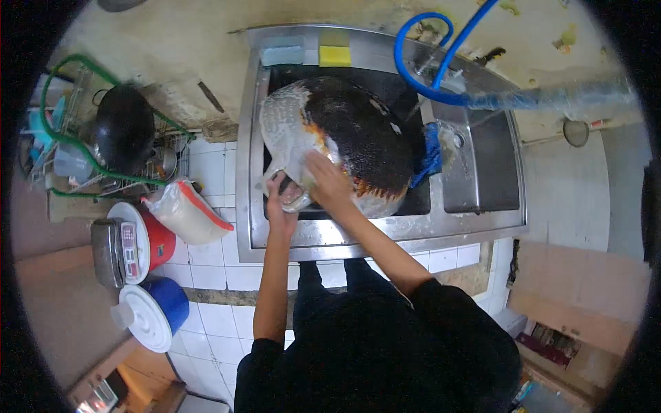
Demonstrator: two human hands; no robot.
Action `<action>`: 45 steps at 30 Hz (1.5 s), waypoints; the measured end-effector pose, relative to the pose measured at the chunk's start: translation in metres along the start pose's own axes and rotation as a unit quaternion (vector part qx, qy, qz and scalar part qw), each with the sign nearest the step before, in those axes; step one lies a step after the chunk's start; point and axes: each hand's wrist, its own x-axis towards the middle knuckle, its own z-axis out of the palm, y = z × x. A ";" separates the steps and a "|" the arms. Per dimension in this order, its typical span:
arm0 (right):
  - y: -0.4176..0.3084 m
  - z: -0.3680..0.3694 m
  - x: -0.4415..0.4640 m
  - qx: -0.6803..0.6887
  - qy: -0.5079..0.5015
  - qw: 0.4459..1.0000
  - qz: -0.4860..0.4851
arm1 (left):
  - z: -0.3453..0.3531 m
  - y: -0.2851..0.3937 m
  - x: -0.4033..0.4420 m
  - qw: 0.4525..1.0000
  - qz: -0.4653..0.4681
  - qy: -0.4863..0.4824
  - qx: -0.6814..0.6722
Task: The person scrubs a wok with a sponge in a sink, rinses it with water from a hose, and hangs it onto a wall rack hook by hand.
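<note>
Pan, big and scorched, sits in the sink's left basin, dark rounded side up, pale foamy band on its left. Handle sticks out at the near-left corner, toward you. Your left hand has that handle, fingers curled in around it. Your right hand lies on the foamy wall just right of it, fingers roughly flat; can't tell if anything is under the palm.

Key relation: pan body lies far and right of the left-hand grip, long axis roughly near-left to far-right. Left hand is nearer the handle, right hand nearer the dark crust.

Edges: near sink rim runs just below the handle; left side is tight against the basin edge. Thin dark strip shows along the far side, wider gap at near-right. Blue cloth sits just right of the pan, by the divider. Right basin gives room beyond; blue hose loops over far right. Yellow sponge on the far ledge.
</note>
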 end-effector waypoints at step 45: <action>0.026 -0.029 -0.057 -0.137 0.035 0.990 -0.002 | 0.025 0.041 0.015 0.760 0.198 0.139 0.603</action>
